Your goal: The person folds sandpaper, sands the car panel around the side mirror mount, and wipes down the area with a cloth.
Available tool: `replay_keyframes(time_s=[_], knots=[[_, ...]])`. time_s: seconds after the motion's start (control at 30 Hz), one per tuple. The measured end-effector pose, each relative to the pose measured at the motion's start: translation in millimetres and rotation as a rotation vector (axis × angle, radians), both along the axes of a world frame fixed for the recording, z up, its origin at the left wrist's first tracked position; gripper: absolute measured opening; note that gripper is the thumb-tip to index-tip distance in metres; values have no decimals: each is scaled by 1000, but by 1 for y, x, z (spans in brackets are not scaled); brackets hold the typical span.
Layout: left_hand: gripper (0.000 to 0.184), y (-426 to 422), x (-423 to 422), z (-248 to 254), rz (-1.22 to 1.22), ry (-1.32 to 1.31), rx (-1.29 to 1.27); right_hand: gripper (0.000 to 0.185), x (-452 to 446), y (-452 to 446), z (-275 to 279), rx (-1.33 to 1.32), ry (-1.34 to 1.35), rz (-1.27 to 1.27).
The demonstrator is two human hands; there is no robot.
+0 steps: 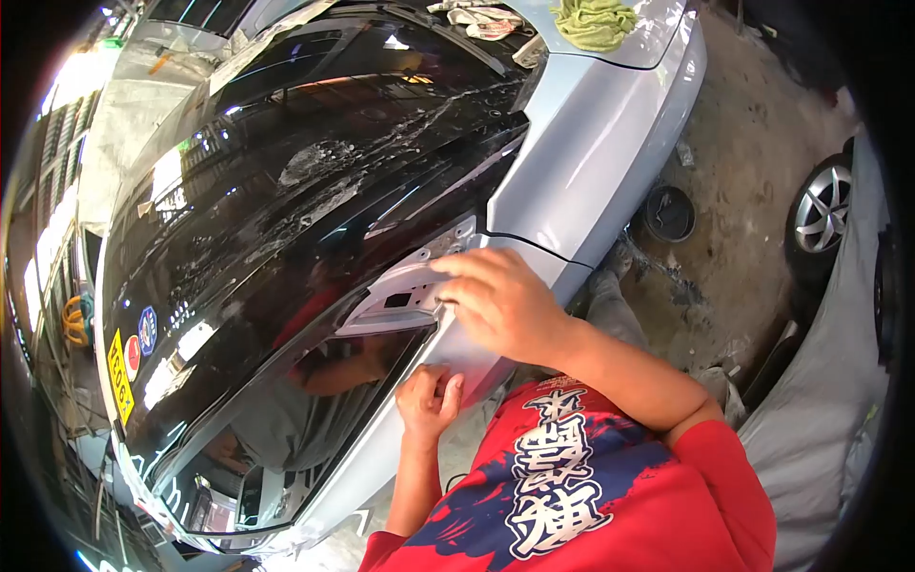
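My right hand [505, 300] reaches over the pale triangular panel [405, 297] at the corner of the car's side window. Its fingers are bent together at the panel's right end, and whatever is between them is too small to make out. A dark rectangular opening shows in the panel. Lower down, my left hand [429, 400] rests against the silver door edge [381, 424], fingers curled in and thumb apart, with nothing visible in it. Dark glass [286, 410] lies left of both hands.
A green cloth [596, 21] lies on the silver hood, and pale rags [481, 19] lie near the windshield. On the floor at right is a round black container [669, 214]. Farther right stand a wheel [824, 210] and a grey cover [810, 410].
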State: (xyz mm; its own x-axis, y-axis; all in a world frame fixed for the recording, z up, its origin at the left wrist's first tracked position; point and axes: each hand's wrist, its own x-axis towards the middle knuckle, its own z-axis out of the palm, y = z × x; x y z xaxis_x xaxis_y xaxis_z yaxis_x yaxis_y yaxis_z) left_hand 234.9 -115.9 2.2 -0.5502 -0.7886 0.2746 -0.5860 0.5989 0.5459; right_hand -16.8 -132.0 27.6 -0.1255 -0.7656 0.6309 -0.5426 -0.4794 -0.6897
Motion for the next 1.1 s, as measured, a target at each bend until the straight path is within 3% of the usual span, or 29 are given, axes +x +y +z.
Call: replay_keyframes(time_s=[0.2,0.4,0.6,0.67,0.73,0.8,0.93,1.1], knots=[[22,-1,2,-3,0,-4,-43,16,-9,-27,8,53,-30,-12],[25,0,0,-2,13,-3,-57,8,-8,-38,10,34,53,-59],[26,-3,-1,1,-11,8,-56,9,-15,-43,12,-134,276,-50],[25,-2,-1,5,-21,36,-51,17,-17,-48,7,-184,253,-27],[22,6,-3,10,82,159,15,22,-18,-53,8,-224,249,11],[19,13,-3,11,153,248,-118,24,-21,-57,10,-249,264,48],[12,28,21,-1,641,362,-360,24,-23,-64,10,-275,288,125],[24,31,77,-22,973,382,-454,23,-30,-75,11,-342,309,207]])
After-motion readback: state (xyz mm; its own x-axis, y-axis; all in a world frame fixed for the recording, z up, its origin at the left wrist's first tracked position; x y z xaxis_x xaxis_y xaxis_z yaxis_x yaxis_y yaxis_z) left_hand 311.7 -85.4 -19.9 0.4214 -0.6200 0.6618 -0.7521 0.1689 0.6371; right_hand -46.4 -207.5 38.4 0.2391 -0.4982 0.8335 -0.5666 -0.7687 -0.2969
